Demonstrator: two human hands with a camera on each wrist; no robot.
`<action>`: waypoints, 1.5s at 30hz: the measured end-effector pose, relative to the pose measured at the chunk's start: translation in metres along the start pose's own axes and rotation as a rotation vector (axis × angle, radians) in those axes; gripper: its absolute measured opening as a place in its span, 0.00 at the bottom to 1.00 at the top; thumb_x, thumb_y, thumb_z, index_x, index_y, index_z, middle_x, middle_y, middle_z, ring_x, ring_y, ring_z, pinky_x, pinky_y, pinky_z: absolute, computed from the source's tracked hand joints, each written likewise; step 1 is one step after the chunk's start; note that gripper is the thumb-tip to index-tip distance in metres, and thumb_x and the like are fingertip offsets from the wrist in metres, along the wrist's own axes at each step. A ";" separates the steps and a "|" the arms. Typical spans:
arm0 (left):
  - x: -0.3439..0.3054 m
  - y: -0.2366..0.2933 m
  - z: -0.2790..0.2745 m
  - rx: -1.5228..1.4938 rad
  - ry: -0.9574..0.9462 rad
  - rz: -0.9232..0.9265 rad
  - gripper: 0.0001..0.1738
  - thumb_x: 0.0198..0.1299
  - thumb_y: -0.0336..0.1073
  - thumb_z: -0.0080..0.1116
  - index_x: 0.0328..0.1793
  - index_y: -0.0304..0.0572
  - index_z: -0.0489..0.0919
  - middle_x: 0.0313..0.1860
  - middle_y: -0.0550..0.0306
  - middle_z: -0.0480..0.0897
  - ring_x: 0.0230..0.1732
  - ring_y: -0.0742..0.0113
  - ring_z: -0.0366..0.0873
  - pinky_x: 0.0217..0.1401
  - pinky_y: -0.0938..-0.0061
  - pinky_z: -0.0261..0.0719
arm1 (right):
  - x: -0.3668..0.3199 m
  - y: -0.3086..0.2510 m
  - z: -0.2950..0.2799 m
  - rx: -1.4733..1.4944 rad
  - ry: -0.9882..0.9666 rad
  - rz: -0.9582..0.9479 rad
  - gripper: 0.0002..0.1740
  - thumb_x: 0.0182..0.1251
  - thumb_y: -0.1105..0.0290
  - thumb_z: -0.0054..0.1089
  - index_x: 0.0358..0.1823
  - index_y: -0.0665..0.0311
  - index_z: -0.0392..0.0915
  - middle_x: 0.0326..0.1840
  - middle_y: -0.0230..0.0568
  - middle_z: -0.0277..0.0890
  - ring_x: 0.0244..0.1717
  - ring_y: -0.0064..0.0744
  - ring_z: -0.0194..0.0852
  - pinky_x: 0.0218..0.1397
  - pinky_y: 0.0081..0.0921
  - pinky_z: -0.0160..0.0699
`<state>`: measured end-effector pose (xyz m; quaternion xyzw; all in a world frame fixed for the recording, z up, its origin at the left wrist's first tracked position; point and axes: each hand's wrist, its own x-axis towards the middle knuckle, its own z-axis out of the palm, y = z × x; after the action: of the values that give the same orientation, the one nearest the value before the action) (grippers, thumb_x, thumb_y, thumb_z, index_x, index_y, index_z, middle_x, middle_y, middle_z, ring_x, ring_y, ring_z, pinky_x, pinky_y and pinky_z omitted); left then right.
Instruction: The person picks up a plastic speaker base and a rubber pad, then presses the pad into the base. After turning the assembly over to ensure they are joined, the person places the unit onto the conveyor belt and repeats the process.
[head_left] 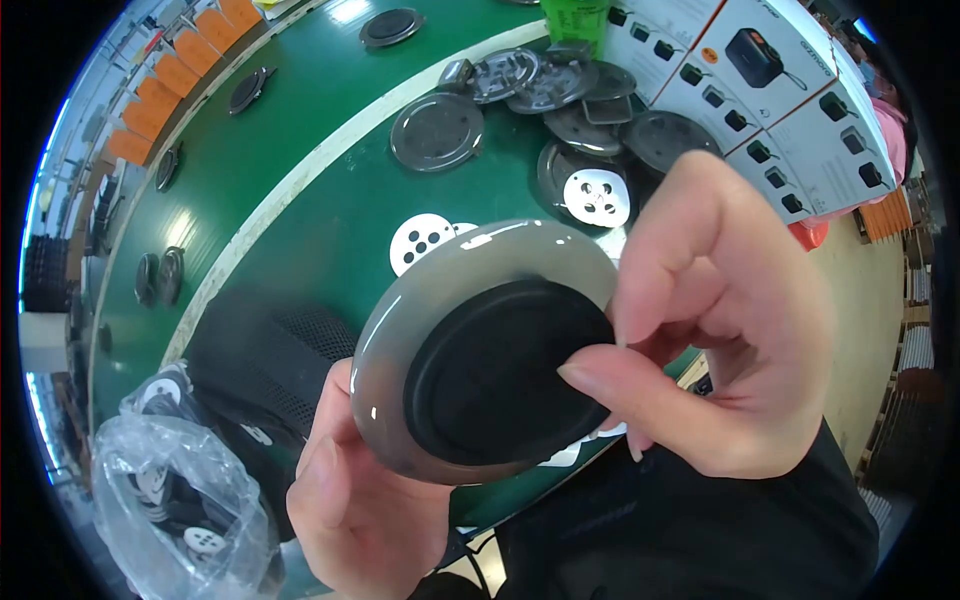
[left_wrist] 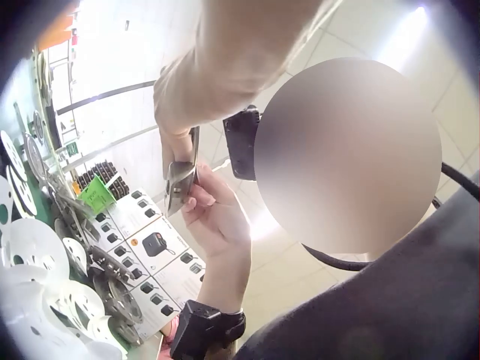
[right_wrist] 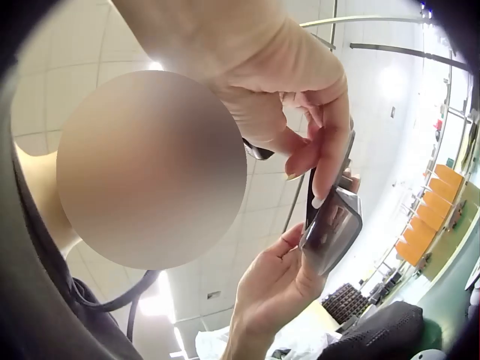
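My left hand (head_left: pixel 370 515) holds a round smoky see-through cover (head_left: pixel 395 300) from below, with fingers around its lower left edge. On the cover's near face sits a round black pad (head_left: pixel 490 375), tilted toward the head camera. At the pad's right edge, my right hand (head_left: pixel 750 330) pinches with thumb and forefinger, the thumb tip lying on the black surface. Seen edge-on in the right wrist view, the cover (right_wrist: pixel 341 236) stands between both hands, above the table. The left hand's fingers behind the cover are hidden.
Several smoky covers (head_left: pixel 437 132) lie piled on the green table (head_left: pixel 340 215). White discs with holes (head_left: pixel 420 243) lie behind the held cover. Printed boxes (head_left: pixel 770 95) stand at the back right. At the left are a plastic bag (head_left: pixel 150 440) of discs and black mesh material (head_left: pixel 270 345).
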<state>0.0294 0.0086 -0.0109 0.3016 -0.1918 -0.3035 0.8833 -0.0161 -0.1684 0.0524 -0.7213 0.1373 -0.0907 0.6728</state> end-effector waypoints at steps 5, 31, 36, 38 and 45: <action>-0.002 -0.002 0.016 0.051 0.186 0.024 0.26 0.65 0.43 0.41 0.59 0.23 0.65 0.59 0.37 0.71 0.61 0.52 0.69 0.63 0.56 0.67 | -0.002 0.013 -0.008 -0.074 -0.032 -0.073 0.14 0.46 0.87 0.62 0.26 0.68 0.65 0.17 0.33 0.67 0.16 0.20 0.69 0.15 0.13 0.65; -0.008 -0.016 0.027 0.928 0.383 0.108 0.25 0.61 0.35 0.53 0.58 0.21 0.65 0.50 0.37 0.76 0.51 0.55 0.76 0.57 0.66 0.73 | -0.034 0.018 0.009 -0.874 -0.085 -0.009 0.20 0.56 0.50 0.60 0.33 0.58 0.68 0.14 0.32 0.70 0.18 0.38 0.73 0.18 0.30 0.66; -0.005 -0.010 0.020 0.605 0.408 0.086 0.25 0.60 0.38 0.52 0.56 0.21 0.66 0.50 0.41 0.76 0.48 0.60 0.78 0.52 0.69 0.76 | 0.008 0.022 -0.030 -0.825 -0.172 -0.269 0.24 0.56 0.51 0.62 0.37 0.63 0.64 0.13 0.35 0.68 0.13 0.34 0.71 0.14 0.25 0.63; -0.003 -0.007 0.021 0.446 0.346 0.013 0.23 0.65 0.41 0.46 0.55 0.24 0.68 0.50 0.40 0.76 0.50 0.58 0.76 0.54 0.65 0.75 | 0.016 0.023 -0.043 -0.582 -0.436 -0.134 0.21 0.63 0.54 0.57 0.38 0.67 0.66 0.13 0.36 0.70 0.11 0.27 0.70 0.13 0.20 0.65; -0.007 0.001 0.023 0.474 0.347 -0.090 0.24 0.61 0.42 0.52 0.53 0.24 0.70 0.48 0.41 0.78 0.50 0.57 0.77 0.53 0.65 0.75 | 0.014 0.025 -0.041 -0.038 -0.678 0.224 0.15 0.69 0.64 0.50 0.42 0.71 0.72 0.18 0.37 0.76 0.14 0.21 0.73 0.17 0.15 0.70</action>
<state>0.0123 0.0040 0.0060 0.5548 -0.0901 -0.2329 0.7936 -0.0180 -0.2131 0.0296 -0.7033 -0.0139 0.2305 0.6723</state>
